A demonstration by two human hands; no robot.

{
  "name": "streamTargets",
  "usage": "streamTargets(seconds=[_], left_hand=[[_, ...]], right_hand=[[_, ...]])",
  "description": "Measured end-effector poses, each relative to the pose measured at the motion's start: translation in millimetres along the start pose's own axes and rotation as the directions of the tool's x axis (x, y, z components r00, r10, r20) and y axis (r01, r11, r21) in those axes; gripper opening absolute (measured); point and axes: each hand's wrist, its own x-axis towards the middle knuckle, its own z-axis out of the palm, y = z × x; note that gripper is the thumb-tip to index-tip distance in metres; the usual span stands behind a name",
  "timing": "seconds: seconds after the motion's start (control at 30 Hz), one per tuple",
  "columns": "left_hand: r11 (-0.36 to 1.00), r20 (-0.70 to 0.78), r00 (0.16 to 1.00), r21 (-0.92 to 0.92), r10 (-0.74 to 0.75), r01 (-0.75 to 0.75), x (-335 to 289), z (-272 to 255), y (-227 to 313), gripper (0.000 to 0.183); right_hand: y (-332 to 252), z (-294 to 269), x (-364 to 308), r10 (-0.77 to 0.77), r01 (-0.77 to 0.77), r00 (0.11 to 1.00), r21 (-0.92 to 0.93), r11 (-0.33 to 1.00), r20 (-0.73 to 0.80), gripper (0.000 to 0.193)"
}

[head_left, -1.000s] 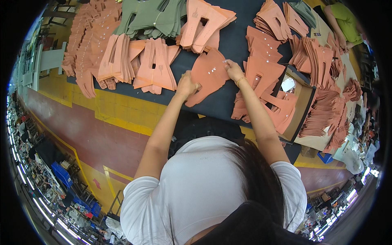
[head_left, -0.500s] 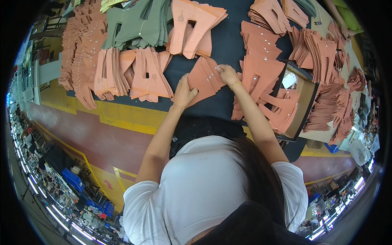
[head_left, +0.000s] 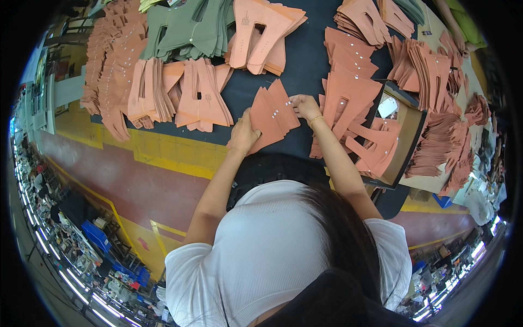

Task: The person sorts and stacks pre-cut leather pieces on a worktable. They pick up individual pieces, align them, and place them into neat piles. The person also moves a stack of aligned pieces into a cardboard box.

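Note:
Several flat salmon-coloured cut pieces [head_left: 267,117] with small white stickers lie fanned in front of me over the dark tabletop. My left hand [head_left: 244,133] grips their left side, thumb on top and fingers mostly hidden underneath. At the right edge of the fan, my right hand [head_left: 306,107] has its fingers pinched together by the outermost piece. Whether those fingertips hold that piece or something small cannot be made out. A bracelet circles my right wrist. Just right of that hand lies a long overlapping row of similar salmon pieces [head_left: 348,90].
Stacks of slotted salmon pieces [head_left: 201,98] and green pieces [head_left: 190,32] cover the left and far table. An open box [head_left: 400,147] holding salmon pieces stands at right, more piles [head_left: 436,141] beyond it. Another person's arm [head_left: 455,27] shows at the far right.
The fanned pieces have shifted and turned slightly, and their right-hand layers now sit differently. My right hand has moved a little right and nearer to me; my left hand keeps its grip.

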Motion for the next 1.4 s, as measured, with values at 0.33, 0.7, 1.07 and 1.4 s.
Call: streamTargets(seconds=[0.33,0.7,1.07,1.4], left_hand=[[0.991,0.011,0.998,-0.121,-0.054,0.055,-7,-7,-6,0.082],[0.99,-0.046,0.999,-0.14,0.014,-0.02,6,-10,1,0.083],[0.995,0.004,0.999,-0.09,-0.041,0.041,17,-4,1,0.079],[0.995,-0.148,0.987,-0.071,0.063,-0.074,13,5,-8,0.072]], right_hand=[[-7,1,1,0.024,-0.025,1.0,-0.048,0.999,-0.011,0.018],[-32,2,-4,-0.451,0.269,0.879,-0.624,0.733,-0.151,0.022],[-25,8,-3,-0.541,0.309,0.815,-0.634,0.709,-0.207,0.012],[-15,18,-11,-0.58,0.321,0.782,-0.651,0.688,-0.227,0.008]])
